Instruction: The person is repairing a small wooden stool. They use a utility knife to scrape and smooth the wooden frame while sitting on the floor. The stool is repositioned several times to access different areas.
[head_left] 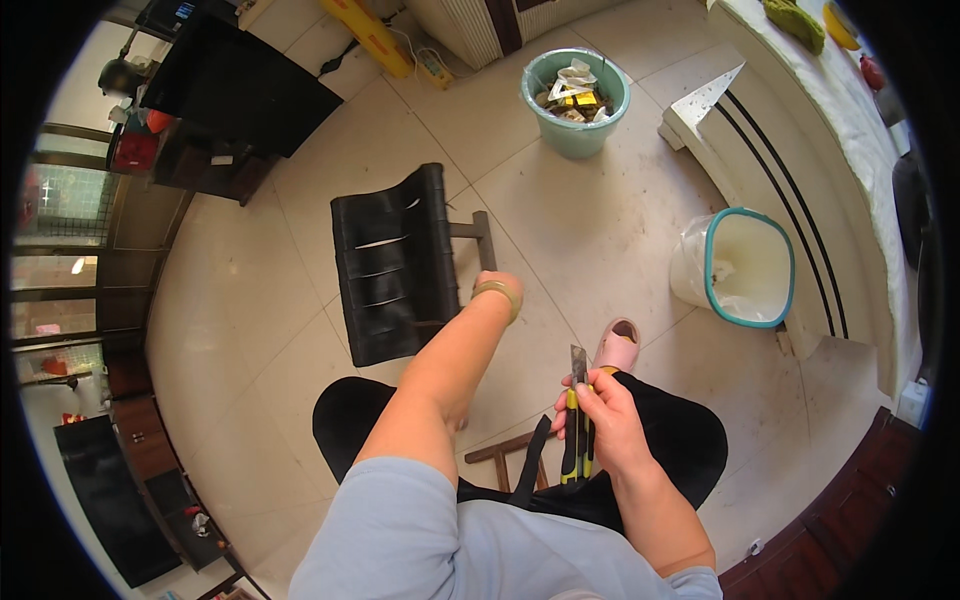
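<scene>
My left hand [495, 287], with a bangle at the wrist, is closed round the end of a brown wooden bar [484, 238]. This bar belongs to a low stool with a black strap seat [388, 270], which lies tipped on the floor ahead of me. Long slits show between the seat's black bands. Over my lap, my right hand [610, 415] grips a yellow-and-black utility knife [577, 430], its wide blade out and pointing away from me. A loose black strap [533, 460] hangs between my knees, by another wooden frame [500, 453].
A green bin [570, 138] with rubbish stands at the far right, and a white bin with a teal rim [708, 268] is nearer. A pale stepped ledge [760, 190] edges the right side. A dark cabinet [235, 90] stands far left. My pink slipper [617, 347] rests on the tiles.
</scene>
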